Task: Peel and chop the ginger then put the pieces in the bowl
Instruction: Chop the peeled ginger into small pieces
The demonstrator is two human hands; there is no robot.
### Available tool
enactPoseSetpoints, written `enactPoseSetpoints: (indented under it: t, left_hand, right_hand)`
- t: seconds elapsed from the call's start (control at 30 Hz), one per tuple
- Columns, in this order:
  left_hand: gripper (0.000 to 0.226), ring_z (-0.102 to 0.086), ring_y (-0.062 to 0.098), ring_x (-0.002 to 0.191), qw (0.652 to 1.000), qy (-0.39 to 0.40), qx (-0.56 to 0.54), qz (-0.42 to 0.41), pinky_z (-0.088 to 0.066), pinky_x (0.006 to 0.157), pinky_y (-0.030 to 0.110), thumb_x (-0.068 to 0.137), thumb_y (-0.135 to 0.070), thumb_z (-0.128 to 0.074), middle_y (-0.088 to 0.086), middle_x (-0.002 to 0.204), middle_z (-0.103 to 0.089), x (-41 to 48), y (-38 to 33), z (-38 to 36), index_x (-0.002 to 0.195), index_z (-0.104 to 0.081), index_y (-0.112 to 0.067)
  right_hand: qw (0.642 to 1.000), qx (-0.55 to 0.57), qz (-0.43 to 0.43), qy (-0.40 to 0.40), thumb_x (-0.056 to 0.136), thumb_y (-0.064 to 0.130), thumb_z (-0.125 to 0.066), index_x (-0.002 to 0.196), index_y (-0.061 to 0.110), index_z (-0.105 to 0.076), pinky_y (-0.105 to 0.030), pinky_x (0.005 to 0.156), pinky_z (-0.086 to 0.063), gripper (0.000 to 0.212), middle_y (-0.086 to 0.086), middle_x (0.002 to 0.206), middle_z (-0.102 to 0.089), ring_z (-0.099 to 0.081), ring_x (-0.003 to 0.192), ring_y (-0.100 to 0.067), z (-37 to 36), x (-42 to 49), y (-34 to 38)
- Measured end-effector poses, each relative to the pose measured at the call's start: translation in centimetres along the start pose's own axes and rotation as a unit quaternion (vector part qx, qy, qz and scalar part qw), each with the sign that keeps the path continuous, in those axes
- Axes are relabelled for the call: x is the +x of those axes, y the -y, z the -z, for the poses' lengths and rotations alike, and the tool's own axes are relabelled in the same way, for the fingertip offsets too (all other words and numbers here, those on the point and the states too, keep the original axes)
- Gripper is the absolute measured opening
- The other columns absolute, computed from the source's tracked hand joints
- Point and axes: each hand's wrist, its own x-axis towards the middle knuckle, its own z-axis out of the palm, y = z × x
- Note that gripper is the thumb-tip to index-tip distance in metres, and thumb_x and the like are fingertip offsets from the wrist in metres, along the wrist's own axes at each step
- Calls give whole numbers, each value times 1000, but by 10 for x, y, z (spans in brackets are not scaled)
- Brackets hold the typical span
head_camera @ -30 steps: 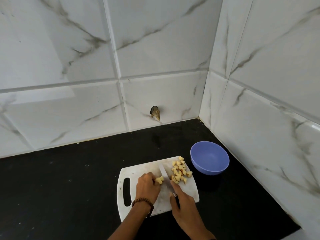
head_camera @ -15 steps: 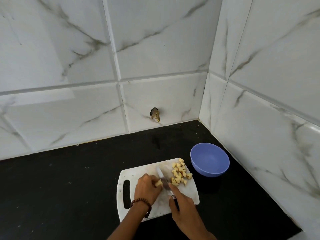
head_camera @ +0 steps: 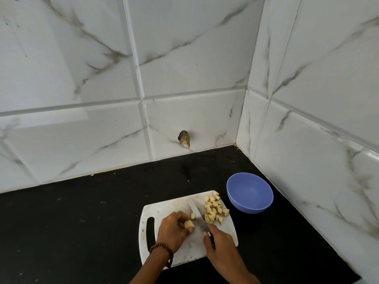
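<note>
A white cutting board [head_camera: 164, 208] lies on the black counter. My left hand [head_camera: 172, 230] pinches the last piece of peeled ginger [head_camera: 189, 224] against the board. My right hand [head_camera: 220, 245] grips the knife [head_camera: 198, 215], whose blade rests on the board just right of that piece, with one small cut bit beside the blade. A pile of several yellow ginger cubes [head_camera: 214, 210] sits at the board's far right corner. The blue bowl [head_camera: 249, 192] stands empty just right of the board.
The black counter [head_camera: 82, 222] runs into a corner of white marbled wall tiles at the back and right. A small dark hole or fitting [head_camera: 184, 138] shows in the back wall above the counter.
The knife blade shifted slightly left and came down by the held ginger piece, leaving a small cut bit beside the blade. My left hand's fingers shifted on the piece.
</note>
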Motion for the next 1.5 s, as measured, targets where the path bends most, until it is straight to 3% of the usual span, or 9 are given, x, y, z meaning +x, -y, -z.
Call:
enactPoseSetpoints:
  t: [0.1, 0.2, 0.37, 0.7, 0.87, 1.13, 1.2, 1.33, 1.5]
  left_hand:
    - [24, -61, -2, 83, 1000, 9, -21, -9, -48, 73, 8, 76, -22, -78, -14, 88, -67, 0, 1, 3, 94, -65, -31]
    - [23, -63, 0, 84, 999, 21, -42, -24, -52, 78, 13, 76, -19, -78, -11, 87, -69, -2, 1, 5, 93, -66, -28]
    - [23, -63, 0, 83, 999, 25, -31, -32, -52, 77, 13, 77, -18, -77, -12, 88, -68, -5, 2, 7, 94, -67, -30]
    - [25, -61, -1, 76, 999, -13, 21, -41, -46, 70, 4, 78, -23, -77, -14, 92, -63, -7, 1, 13, 98, -68, -35]
    - [28, -62, -2, 78, 999, 4, 28, -44, -46, 72, 4, 79, -26, -76, -12, 96, -64, -6, 5, 15, 106, -70, -28]
    - [18, -60, -3, 74, 998, -60, 24, -12, -49, 70, 8, 74, -35, -78, -14, 82, -65, -6, -1, 10, 90, -72, -30]
    - [12, -60, -4, 72, 998, -66, 15, 3, -47, 67, 5, 76, -28, -78, -14, 79, -64, -5, -4, 9, 86, -72, -28]
    - [19, -63, -4, 71, 998, -53, 12, 21, -51, 73, 8, 78, -12, -75, -14, 75, -66, -2, -1, 10, 75, -69, -30]
    - [11, -63, -3, 78, 998, -46, 30, 29, -49, 77, 6, 79, -17, -75, -13, 81, -70, 0, 0, 9, 86, -75, -26]
  right_hand:
    - [999, 31, -10, -9, 100, 39, -49, 120, 23, -54, -14, 75, -49, 26, 17, 87, -59, -59, 83, 4, -1, 3, 6]
    - [998, 51, -17, -28, 95, 50, -53, 113, 22, -54, -13, 66, -45, 33, 14, 91, -58, -57, 83, -1, -5, 11, 13]
    - [997, 19, -42, -62, 95, 50, -53, 134, 23, -45, -25, 96, -49, 49, 6, 131, -54, -52, 119, -9, -16, 29, 21]
    - [995, -73, -4, -71, 99, 29, -54, 121, 23, -47, -23, 87, -51, 24, 4, 122, -54, -53, 106, -7, -15, 56, 35]
    - [990, -109, -12, -90, 100, 29, -52, 127, 22, -45, -19, 88, -49, 28, 4, 126, -54, -55, 110, -6, -8, 61, 28]
    - [996, 66, -34, -55, 102, 37, -45, 115, 28, -54, -9, 70, -45, 19, 12, 97, -63, -60, 89, 2, -12, 31, 40]
    - [996, 80, -26, -28, 103, 38, -42, 117, 34, -54, -8, 74, -44, 19, 16, 101, -63, -58, 93, 5, -14, 19, 40]
    - [998, 53, -25, 9, 104, 37, -39, 146, 30, -40, -17, 107, -36, 43, 13, 142, -51, -47, 126, 0, -18, 9, 35]
    - [999, -4, -32, 16, 106, 34, -35, 151, 28, -31, -14, 109, -28, 46, 11, 150, -43, -41, 133, -1, -13, 7, 32]
